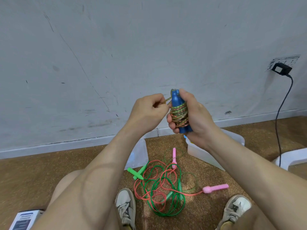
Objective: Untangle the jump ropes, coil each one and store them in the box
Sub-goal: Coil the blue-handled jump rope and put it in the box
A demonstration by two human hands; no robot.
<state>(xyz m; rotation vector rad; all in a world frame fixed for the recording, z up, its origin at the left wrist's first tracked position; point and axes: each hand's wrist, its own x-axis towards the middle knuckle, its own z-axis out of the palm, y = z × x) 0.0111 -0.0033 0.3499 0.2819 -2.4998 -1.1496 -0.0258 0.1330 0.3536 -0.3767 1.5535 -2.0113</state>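
My right hand (192,117) grips two blue handles (176,101) held side by side and upright, with a green-and-pink braided rope (180,116) wound tightly around them. Just to the left of the bundle, my left hand (147,112) pinches the loose end of that braided rope. On the cork floor below lie a green rope (166,211) and a pink rope (187,194), tangled together. Their green handles (137,173) and pink handles (216,188) stick out of the tangle. A clear plastic box (201,151) stands behind my right forearm, which hides part of it.
The box's clear lid (138,155) leans by the wall. A black adapter (281,68) sits in a wall socket, its cable hanging to the floor at right. A white object (292,157) is at far right. My shoes (125,206) flank the tangle. A small device (25,219) lies bottom left.
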